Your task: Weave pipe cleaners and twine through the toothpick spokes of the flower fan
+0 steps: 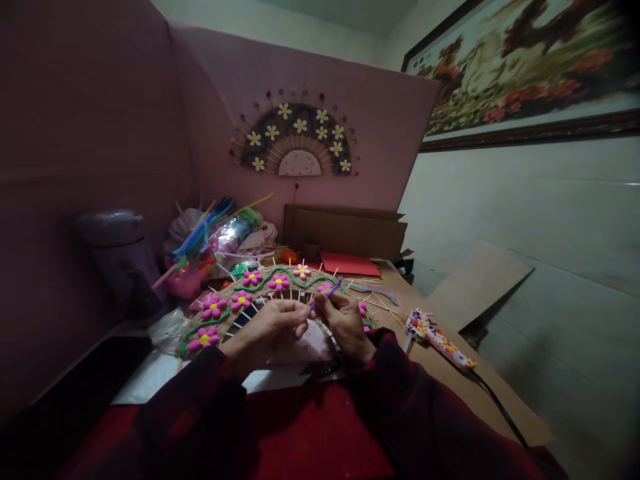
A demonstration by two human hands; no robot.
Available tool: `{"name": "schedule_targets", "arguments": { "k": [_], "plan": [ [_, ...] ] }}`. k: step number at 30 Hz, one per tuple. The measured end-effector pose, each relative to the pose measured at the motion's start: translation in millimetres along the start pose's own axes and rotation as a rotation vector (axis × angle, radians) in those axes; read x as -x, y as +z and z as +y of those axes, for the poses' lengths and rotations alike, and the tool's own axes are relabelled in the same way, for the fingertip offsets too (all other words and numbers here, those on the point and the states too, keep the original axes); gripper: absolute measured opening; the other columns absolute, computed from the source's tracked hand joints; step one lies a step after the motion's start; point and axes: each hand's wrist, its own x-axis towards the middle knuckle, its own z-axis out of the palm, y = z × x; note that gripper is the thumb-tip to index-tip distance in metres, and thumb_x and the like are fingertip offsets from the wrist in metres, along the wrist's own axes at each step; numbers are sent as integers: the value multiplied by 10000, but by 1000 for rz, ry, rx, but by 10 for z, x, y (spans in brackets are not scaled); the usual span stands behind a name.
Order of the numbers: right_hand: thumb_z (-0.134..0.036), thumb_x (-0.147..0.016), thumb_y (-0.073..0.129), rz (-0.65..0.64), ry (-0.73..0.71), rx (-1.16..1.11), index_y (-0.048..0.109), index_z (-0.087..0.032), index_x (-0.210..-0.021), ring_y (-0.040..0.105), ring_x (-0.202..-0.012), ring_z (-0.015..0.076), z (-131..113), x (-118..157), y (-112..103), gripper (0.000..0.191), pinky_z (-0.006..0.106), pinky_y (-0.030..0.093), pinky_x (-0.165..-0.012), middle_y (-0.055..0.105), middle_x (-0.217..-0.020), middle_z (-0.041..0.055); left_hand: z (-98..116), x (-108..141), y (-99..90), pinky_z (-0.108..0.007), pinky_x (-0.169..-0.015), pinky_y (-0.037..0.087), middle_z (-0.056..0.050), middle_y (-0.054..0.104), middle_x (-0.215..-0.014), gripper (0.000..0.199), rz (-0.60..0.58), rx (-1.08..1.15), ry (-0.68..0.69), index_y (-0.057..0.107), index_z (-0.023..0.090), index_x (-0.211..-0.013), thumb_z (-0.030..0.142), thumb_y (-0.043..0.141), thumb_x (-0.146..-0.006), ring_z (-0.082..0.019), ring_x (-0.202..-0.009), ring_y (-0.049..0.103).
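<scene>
A thin purple strip (334, 289) is pinched between the fingertips of my right hand (345, 320), its free end pointing up. My left hand (275, 327) meets it from the left, fingers closed at the strip's lower end. Both hands are above a fan-shaped piece (270, 280) lying on the table. The fan has a twine-covered arc with pink flowers (214, 307), a wavy green line and wooden sticks. Its pale dotted centre (310, 343) is partly hidden behind my hands.
A flower-patterned glue gun (440, 343) with a black cord lies at the right. Colourful strips (203, 230) and plastic bags are heaped at the back left, near a lidded container (120, 260). Behind are red paper (350, 263) and cardboard (345, 230); another fan (300, 137) hangs above.
</scene>
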Motion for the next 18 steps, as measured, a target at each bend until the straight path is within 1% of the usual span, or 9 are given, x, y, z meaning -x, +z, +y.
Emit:
{"name": "schedule_targets", "arguments": {
  "k": [3, 6, 10, 14, 16, 18],
  "plan": [
    [-487, -763, 638, 61, -4, 2, 639, -145, -647, 422, -503, 88, 65, 64, -34, 362, 218, 331, -480, 507, -543, -17, -55, 35, 8, -170, -350, 150, 37, 524, -524, 297, 0, -10, -25, 622, 123, -810, 387, 701, -701, -21, -348, 327],
    [-485, -765, 638, 132, -6, -4, 639, -148, -651, 384, -486, 79, 78, 57, -58, 356, 214, 307, -464, 479, -533, -28, -72, 57, 17, -170, -352, 146, 28, 558, -563, 300, 13, -5, -40, 633, 119, -839, 374, 706, -699, -9, -341, 311],
    [-454, -765, 652, 175, -32, 8, 622, -154, -638, 361, -493, 75, 87, 50, -90, 328, 210, 289, -458, 473, -546, -31, -90, 77, 48, -171, -372, 178, 2, 581, -563, 256, 27, -24, -48, 629, 111, -798, 332, 709, -694, -27, -374, 375],
    [-456, -767, 650, 181, -75, 59, 622, -159, -648, 378, -503, 82, 83, 81, -103, 322, 213, 308, -470, 473, -545, -32, -98, 94, 108, -168, -391, 194, 16, 542, -511, 225, 79, -93, 17, 597, 114, -688, 312, 704, -695, -31, -395, 381],
    [-484, -775, 630, 195, -94, 88, 628, -160, -662, 395, -501, 89, 68, 87, -101, 344, 218, 320, -471, 477, -540, -30, -92, 102, 131, -166, -393, 197, 14, 553, -520, 240, 106, -131, 49, 602, 111, -706, 328, 703, -698, -25, -393, 366],
    [-504, -787, 606, 226, -119, 137, 624, -162, -653, 410, -491, 96, 39, 93, -97, 367, 225, 332, -469, 485, -525, -26, -82, 110, 146, -167, -383, 191, -1, 593, -561, 272, 105, -146, 66, 612, 110, -778, 353, 703, -698, -21, -379, 353]
  ]
}}
